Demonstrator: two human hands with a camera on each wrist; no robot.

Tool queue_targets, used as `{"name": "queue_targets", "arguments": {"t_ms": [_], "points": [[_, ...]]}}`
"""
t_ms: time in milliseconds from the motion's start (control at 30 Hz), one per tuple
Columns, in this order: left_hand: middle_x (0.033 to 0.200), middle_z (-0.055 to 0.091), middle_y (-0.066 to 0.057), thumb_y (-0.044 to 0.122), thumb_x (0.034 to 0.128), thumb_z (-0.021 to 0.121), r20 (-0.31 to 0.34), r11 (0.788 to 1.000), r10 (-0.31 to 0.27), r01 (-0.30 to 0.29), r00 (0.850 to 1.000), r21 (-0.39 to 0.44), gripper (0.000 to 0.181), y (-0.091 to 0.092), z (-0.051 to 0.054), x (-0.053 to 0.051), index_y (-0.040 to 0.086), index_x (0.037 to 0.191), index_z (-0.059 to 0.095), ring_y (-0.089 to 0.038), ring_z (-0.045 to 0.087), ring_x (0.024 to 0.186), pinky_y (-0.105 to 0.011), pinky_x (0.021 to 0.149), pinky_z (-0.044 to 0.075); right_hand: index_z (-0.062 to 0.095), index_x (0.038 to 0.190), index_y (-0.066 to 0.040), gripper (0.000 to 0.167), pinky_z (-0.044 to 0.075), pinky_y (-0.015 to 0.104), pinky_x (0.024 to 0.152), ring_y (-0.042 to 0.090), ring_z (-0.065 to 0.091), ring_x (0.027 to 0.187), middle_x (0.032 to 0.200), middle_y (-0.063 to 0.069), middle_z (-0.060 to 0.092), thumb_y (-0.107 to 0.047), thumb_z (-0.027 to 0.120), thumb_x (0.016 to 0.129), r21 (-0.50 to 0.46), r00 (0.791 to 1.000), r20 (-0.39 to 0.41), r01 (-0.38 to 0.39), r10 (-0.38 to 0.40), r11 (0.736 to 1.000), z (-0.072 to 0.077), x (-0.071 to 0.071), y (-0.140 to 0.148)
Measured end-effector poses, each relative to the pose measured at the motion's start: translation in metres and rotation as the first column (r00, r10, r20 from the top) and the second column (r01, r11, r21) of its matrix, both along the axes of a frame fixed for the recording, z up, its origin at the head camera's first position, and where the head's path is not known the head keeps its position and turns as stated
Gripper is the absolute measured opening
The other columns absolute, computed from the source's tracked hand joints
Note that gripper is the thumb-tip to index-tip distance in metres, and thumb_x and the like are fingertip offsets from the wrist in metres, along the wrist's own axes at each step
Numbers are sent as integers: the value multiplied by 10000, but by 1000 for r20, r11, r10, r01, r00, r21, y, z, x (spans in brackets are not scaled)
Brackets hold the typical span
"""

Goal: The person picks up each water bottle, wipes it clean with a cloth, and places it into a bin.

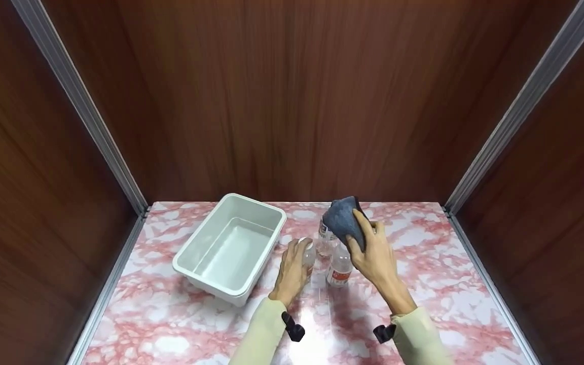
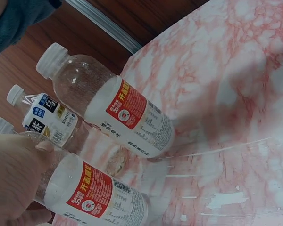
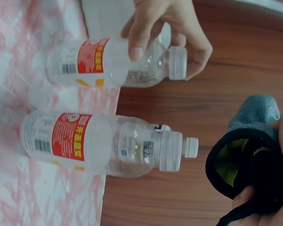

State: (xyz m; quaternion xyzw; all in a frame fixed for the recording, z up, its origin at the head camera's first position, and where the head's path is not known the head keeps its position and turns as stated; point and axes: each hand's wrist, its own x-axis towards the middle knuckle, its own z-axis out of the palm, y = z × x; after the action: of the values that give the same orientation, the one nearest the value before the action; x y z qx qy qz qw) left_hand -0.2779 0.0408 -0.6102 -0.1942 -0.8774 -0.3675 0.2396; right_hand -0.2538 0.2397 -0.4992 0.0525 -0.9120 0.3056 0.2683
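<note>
My left hand grips the upper part of a clear plastic bottle with a white cap and a red label, its thumb across the side. To its right stands a matching bottle, upright and untouched. A third, slimmer bottle with a white and blue label stands behind these two. Above the bottles my right hand holds a blue-grey cloth pouch. In the right wrist view the pouch shows a black-rimmed opening with something yellow-green inside; a black strip hangs below it.
A white rectangular tub stands on the left of the pink-and-white marbled table. Dark wood panels enclose the back and both sides, with metal rails at the corners.
</note>
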Motion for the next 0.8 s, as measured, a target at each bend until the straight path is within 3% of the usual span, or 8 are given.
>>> {"name": "queue_targets", "arguments": {"t_ms": [367, 700, 800], "points": [[1416, 512, -205, -46, 843, 683, 21, 1000, 6, -6, 1000, -30, 633, -5, -2, 11, 146, 1419, 505, -401, 564, 1245, -516, 1011, 523, 494, 1488, -348, 598, 541, 585, 689, 423, 682, 856, 1205, 178, 572, -270, 695, 931, -11, 1000, 28, 5, -5, 1000, 1, 0, -17], [1436, 524, -172, -24, 848, 702, -7, 998, 43, -44, 999, -55, 632, -17, -6, 20, 181, 1417, 519, -374, 602, 1191, -478, 972, 545, 500, 1486, -341, 593, 545, 568, 681, 369, 659, 836, 1149, 176, 578, -246, 688, 932, -32, 1000, 18, -19, 19, 999, -5, 3, -38], [1409, 542, -182, -16, 829, 725, -52, 997, 54, -57, 997, -55, 633, -20, -7, 21, 169, 1403, 532, -377, 617, 1154, -481, 948, 554, 503, 1486, -334, 593, 546, 560, 670, 354, 649, 817, 1129, 181, 574, -240, 690, 932, -31, 1000, 12, -29, 29, 999, -6, 3, -44]]}}
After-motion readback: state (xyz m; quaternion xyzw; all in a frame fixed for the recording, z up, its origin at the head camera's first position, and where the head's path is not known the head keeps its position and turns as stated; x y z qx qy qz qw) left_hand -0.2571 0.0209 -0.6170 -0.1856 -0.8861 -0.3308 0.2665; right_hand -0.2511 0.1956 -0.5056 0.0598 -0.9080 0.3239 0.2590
